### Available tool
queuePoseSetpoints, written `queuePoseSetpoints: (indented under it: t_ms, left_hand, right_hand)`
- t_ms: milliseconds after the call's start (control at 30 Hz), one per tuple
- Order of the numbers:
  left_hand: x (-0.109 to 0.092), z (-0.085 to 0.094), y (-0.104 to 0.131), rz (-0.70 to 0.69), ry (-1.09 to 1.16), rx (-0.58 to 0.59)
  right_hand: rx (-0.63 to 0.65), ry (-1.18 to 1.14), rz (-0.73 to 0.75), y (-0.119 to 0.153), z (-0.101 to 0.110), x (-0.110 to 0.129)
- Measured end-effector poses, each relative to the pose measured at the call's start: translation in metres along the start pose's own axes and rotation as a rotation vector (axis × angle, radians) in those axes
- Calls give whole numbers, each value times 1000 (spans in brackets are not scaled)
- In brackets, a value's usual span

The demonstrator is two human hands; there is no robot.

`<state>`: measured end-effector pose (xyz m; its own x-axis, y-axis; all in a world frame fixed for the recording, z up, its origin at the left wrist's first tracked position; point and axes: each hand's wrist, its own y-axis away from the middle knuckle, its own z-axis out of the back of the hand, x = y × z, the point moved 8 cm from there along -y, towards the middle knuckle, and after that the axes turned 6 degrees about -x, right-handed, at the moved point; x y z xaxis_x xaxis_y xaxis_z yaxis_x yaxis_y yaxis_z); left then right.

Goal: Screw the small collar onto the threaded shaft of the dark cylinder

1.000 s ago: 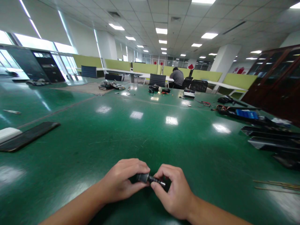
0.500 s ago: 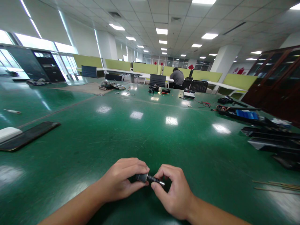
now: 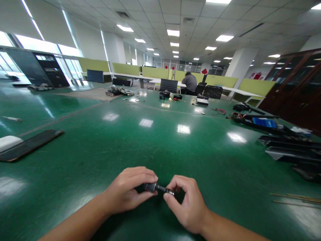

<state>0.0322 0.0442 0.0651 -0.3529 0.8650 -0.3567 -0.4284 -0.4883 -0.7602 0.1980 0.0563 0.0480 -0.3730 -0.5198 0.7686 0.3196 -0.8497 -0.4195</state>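
Clasping the thick black end (image 3: 150,186) of a small rod-shaped device (image 3: 160,188) with the left hand (image 3: 127,190); pinching near its silver tip (image 3: 171,192) between thumb and fingers of the right hand (image 3: 187,202). Holding the device over the green desk (image 3: 125,147), hard to tell if touching. Seeing thin sticks (image 3: 298,198) well right of the device, a flat black slab (image 3: 32,144) well left.

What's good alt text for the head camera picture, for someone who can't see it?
The left hand holds a small dark part by its thick end while the right hand pinches its slim, shiny tip, at a green table. A flat black object lies off to the left and thin brown rods to the right.
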Motion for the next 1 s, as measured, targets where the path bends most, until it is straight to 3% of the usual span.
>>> queuePoseSetpoints:
  t_ms: [1000]
  left_hand:
    - [6,14,0,-7,-32,-38]
  right_hand:
    - [-20,-52,-67,0,0,-14]
